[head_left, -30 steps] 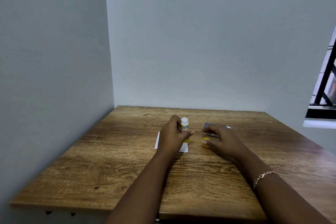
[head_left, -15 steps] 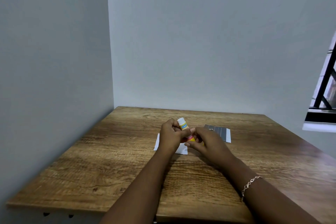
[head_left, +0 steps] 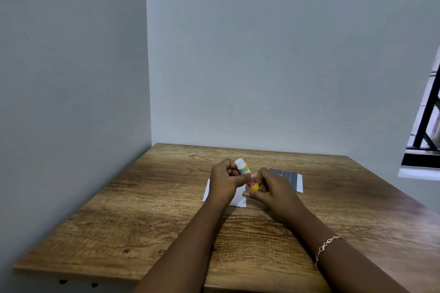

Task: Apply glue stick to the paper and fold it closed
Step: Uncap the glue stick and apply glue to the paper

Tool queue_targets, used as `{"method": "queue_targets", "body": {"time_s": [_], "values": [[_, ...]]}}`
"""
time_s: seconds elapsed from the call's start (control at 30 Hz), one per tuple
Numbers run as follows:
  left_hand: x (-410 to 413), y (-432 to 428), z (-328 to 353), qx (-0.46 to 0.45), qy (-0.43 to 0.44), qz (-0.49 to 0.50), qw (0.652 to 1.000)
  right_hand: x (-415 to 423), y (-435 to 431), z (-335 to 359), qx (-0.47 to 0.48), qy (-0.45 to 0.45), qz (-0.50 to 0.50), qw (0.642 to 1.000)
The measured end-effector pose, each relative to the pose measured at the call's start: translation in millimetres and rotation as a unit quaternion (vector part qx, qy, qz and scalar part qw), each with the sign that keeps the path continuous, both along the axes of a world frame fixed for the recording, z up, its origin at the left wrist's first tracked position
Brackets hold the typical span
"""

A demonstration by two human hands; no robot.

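I have the glue stick [head_left: 245,173] held tilted above the surface [head_left: 147,209], my left hand [head_left: 225,179] closed around its upper body and my right hand [head_left: 266,185] pinching the yellow lower end between fingers and thumb. The white end points up and away from me. The paper [head_left: 239,200] lies flat on the wood directly beneath my left hand, mostly hidden by it; a second, grey-faced sheet [head_left: 291,177] sits just behind my right hand. I judge this as the preparing step: opening or twisting the stick, no glue laid yet. Next I need the glue exposed, then the tip brought down onto the white sheet.
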State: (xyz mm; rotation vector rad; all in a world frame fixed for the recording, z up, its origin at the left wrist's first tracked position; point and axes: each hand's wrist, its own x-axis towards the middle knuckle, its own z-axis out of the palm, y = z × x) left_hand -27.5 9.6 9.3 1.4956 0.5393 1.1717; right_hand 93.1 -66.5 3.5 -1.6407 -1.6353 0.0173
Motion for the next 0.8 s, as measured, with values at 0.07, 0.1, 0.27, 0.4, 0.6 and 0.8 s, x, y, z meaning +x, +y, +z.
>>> {"method": "queue_targets", "body": {"time_s": [0.07,0.1,0.27,0.4,0.6,0.8], "values": [[0,0,0,-0.003,0.001,-0.008,1.000,1,2,0,0.005,-0.009,0.000,1.000],[-1,0,0,-0.005,-0.001,-0.015,1.000,1,2,0,0.003,-0.005,0.008,1.000],[-2,-2,0,-0.001,0.007,-0.032,0.999,5,-4,5,-0.039,0.053,0.078,0.995],[-1,-2,3,0.012,0.010,-0.007,1.000,2,-1,3,-0.012,0.004,0.026,1.000],[0,-1,3,0.030,0.012,-0.007,0.999,3,6,2,0.016,-0.071,-0.009,0.997],[-1,-4,4,0.043,0.005,-0.022,0.999,6,4,3,0.020,-0.071,0.026,0.997]]}}
